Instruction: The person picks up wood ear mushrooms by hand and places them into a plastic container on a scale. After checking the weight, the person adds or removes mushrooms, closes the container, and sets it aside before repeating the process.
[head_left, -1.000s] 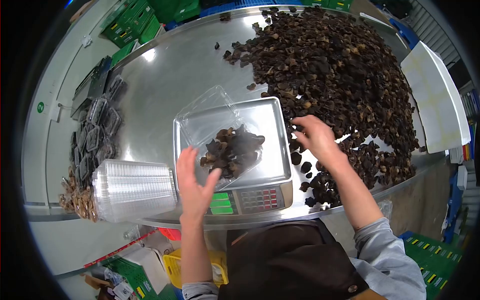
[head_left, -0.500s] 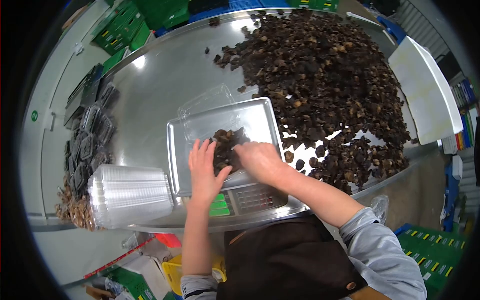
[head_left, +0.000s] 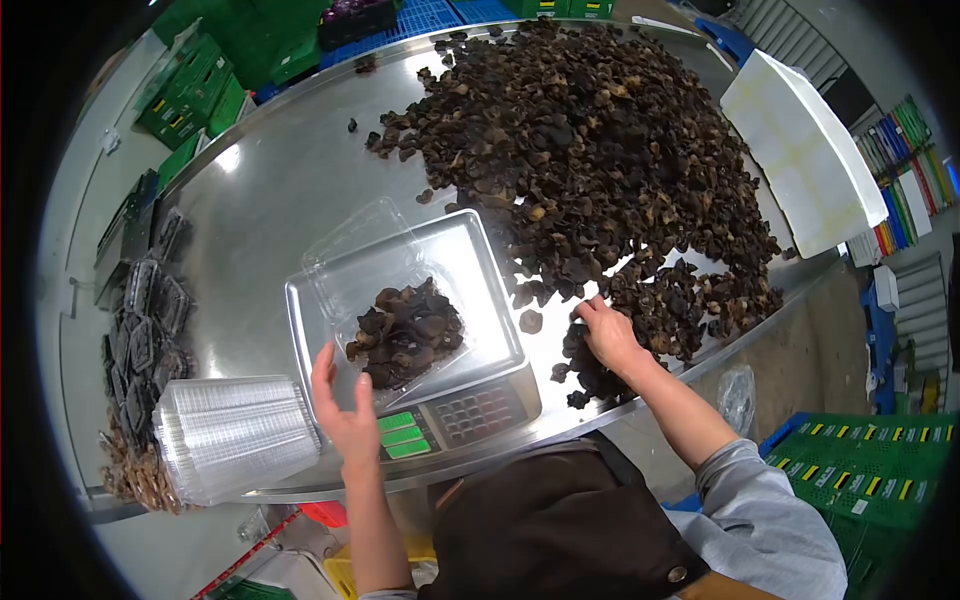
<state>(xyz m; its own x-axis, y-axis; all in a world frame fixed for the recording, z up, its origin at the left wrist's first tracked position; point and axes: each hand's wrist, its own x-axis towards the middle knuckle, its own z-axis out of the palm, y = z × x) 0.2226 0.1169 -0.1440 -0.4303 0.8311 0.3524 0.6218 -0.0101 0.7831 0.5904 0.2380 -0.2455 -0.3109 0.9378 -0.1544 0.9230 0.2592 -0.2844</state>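
Note:
A clear plastic clamshell box point(head_left: 325, 275) lies with its lid raised on the steel pan point(head_left: 485, 330) of a digital scale. Dark brown wood ear mushrooms point(head_left: 410, 335) are heaped inside the box. My left hand point(head_left: 350, 415) is at the box's near left corner, thumb and fingers apart, holding nothing. Over the right-hand side of the scale, my right hand point(head_left: 610, 335) is down at the near edge of the large mushroom pile point(head_left: 600, 150), its fingers curled on a few dark pieces. My palm hides part of what it grips.
A stack of clear plastic boxes point(head_left: 235, 435) stands left of the scale. Filled, closed packs point(head_left: 145, 310) lie along the table's left end. A white foam box point(head_left: 800, 150) bounds the pile at right. Green crates point(head_left: 860, 465) stand on the floor at lower right.
My right hand has left the box and moved right to the loose mushrooms. My left hand has drawn back slightly from the heap. The whole view has shifted.

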